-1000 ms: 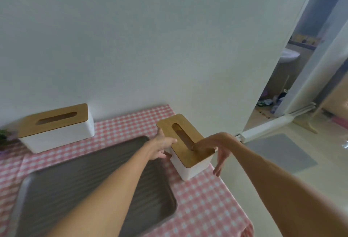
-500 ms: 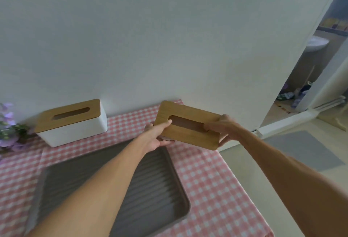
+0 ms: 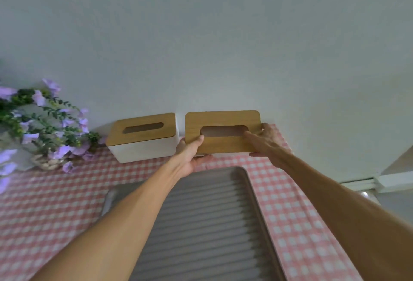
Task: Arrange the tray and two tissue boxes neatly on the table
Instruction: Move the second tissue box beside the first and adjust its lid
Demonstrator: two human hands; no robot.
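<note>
Two white tissue boxes with wooden slotted lids are at the wall. The left tissue box (image 3: 143, 137) rests on the pink checked tablecloth. The right tissue box (image 3: 223, 122) is held beside it, lid tilted toward me, a narrow gap between the two. My left hand (image 3: 192, 155) grips its left end, thumb on the lid. My right hand (image 3: 266, 142) grips its right end, a finger at the slot. The grey ribbed tray (image 3: 210, 225) lies under my forearms, in front of the boxes.
Purple flowers with green leaves in a small basket (image 3: 44, 124) stand at the back left on the tablecloth (image 3: 55, 202). A plain wall runs right behind the boxes. The table's right edge drops to the floor near a white door sill (image 3: 391, 182).
Both hands lifted the right tissue box from the table's right edge, turned it lengthwise and carried it back to the wall beside the other box. My view swung left.
</note>
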